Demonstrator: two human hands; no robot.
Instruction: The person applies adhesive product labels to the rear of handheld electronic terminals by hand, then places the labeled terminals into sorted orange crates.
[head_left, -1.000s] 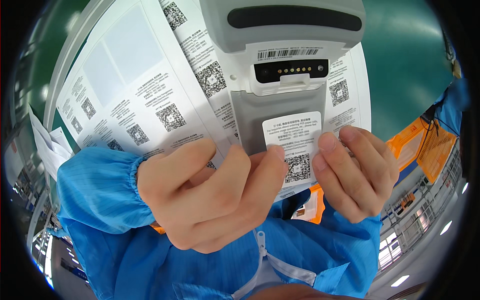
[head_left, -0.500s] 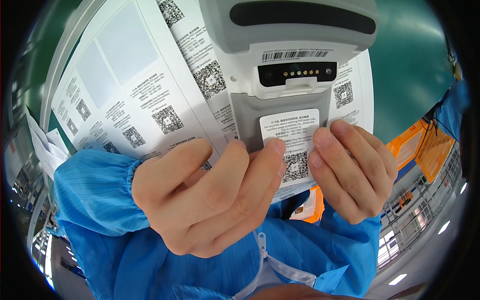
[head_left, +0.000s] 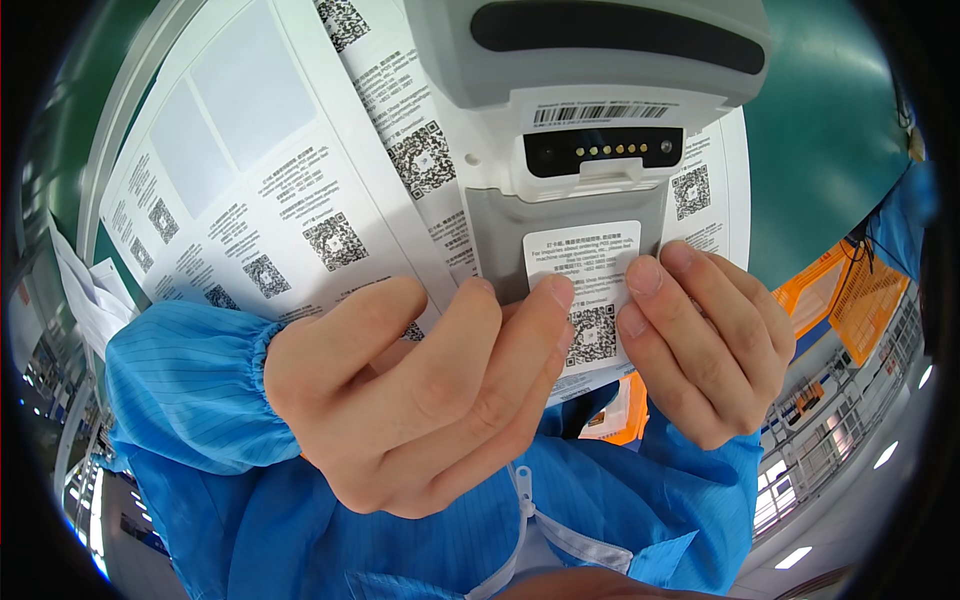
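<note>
A white rounded label [head_left: 584, 240] with small print and a square code lies over the grey back of a handheld payment terminal [head_left: 498, 225]. My left hand [head_left: 420, 400] is closed, its fingertips at the label's left edge. From the other side, my right hand [head_left: 715, 350] pinches the right edge, fingers bent together. Whether the label's back touches the terminal cannot be seen. Above the label, the terminal shows a black strip of gold contacts [head_left: 612, 150] and a barcode sticker [head_left: 600, 113].
Beneath the terminal and to its left lie overlapping white label sheets [head_left: 350, 170], one with two blank patches where labels have been peeled off. A green tabletop [head_left: 820, 110] spreads behind. Orange crates [head_left: 870, 300] stand at the right, and crumpled white paper [head_left: 85, 285] is at the left.
The terminal has shifted slightly right and down in the picture. Both hands stay almost still at the label's edges.
</note>
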